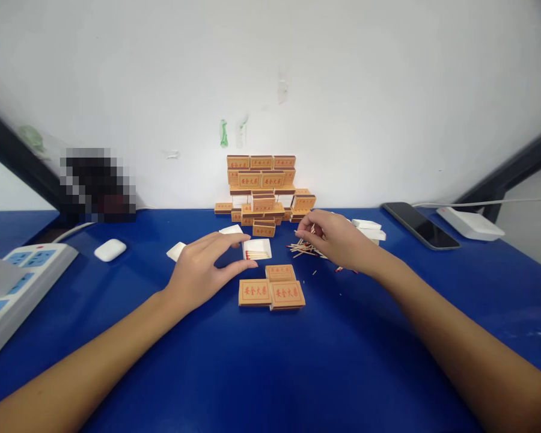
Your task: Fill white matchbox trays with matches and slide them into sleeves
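My left hand has its thumb and index finger at the front and back edges of a white matchbox tray, gripping it at its left end. Several red-tipped matches lie side by side in that tray. To the right, my right hand reaches over a loose heap of matches. Its fingertips are pinched together, and what is between them is too small to make out. Nearer to me, three closed matchboxes lie flat in a small cluster.
A stack of matchboxes stands by the wall. White trays sit right of the heap; another white tray lies left. Farther out are a phone, a white box, an earbud case and a power strip.
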`<state>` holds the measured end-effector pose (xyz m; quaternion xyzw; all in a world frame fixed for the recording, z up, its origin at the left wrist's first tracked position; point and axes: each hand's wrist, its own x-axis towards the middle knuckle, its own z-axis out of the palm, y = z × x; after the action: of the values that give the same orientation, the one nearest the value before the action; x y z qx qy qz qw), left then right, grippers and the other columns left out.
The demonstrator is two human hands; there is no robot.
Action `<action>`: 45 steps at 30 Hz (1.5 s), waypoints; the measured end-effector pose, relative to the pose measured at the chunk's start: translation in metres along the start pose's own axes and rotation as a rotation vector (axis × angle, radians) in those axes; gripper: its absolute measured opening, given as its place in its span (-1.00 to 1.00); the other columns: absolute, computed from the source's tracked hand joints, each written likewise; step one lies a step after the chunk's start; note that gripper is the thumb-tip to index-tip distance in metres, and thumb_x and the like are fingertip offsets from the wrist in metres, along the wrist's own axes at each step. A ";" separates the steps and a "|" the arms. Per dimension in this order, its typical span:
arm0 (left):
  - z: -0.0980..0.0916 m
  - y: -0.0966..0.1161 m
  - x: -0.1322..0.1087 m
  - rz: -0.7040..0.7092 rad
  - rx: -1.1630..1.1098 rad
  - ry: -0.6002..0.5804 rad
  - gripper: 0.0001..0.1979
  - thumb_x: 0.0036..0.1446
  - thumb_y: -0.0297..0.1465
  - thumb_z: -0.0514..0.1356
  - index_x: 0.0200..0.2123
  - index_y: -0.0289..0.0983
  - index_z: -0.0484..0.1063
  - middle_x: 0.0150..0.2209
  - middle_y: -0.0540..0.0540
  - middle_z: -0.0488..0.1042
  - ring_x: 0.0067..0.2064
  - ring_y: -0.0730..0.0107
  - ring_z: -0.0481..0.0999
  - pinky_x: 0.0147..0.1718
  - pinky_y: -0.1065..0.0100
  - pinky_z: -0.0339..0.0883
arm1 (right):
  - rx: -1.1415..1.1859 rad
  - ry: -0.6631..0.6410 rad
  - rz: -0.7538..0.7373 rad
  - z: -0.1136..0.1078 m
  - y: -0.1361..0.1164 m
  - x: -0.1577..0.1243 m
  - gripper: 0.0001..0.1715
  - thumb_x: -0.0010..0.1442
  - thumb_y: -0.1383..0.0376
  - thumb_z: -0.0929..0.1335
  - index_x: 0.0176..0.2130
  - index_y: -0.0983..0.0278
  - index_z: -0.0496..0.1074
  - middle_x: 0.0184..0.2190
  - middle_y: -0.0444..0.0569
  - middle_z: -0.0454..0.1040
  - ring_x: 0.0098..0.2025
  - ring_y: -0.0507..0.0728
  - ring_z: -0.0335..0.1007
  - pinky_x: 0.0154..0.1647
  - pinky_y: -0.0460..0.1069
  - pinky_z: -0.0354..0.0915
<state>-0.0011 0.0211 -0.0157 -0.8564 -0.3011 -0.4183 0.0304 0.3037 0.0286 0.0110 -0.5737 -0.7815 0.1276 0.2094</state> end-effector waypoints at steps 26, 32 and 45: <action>0.001 -0.001 -0.001 -0.004 -0.022 -0.007 -0.60 0.20 -0.19 0.44 0.05 -0.21 0.57 -0.15 -0.10 0.69 -0.17 0.29 0.70 -0.08 0.28 0.60 | -0.160 -0.133 -0.135 0.003 0.002 -0.004 -0.83 0.40 0.24 0.32 -0.25 0.24 0.44 -0.22 0.05 0.48 -0.24 0.16 0.42 -0.22 0.05 0.27; 0.000 0.000 0.000 -0.002 -0.013 -0.012 -0.60 0.22 -0.19 0.42 0.07 -0.20 0.56 -0.14 -0.10 0.70 -0.17 0.28 0.71 -0.08 0.26 0.61 | -0.126 -0.147 -0.056 -0.002 0.000 -0.005 -0.85 0.39 0.27 0.31 -0.26 0.21 0.43 -0.29 -0.02 0.55 -0.31 0.13 0.43 -0.31 0.03 0.23; 0.000 0.000 -0.001 -0.002 -0.022 -0.014 -0.59 0.22 -0.18 0.42 0.07 -0.21 0.56 -0.15 -0.10 0.69 -0.16 0.28 0.70 -0.08 0.27 0.61 | -0.098 -0.097 -0.205 -0.005 -0.007 -0.005 -0.80 0.36 0.30 0.35 -0.28 0.22 0.57 -0.30 -0.02 0.61 -0.26 0.15 0.47 -0.19 0.07 0.28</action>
<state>-0.0015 0.0208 -0.0162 -0.8593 -0.2973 -0.4158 0.0185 0.3012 0.0217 0.0172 -0.4934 -0.8506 0.0948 0.1550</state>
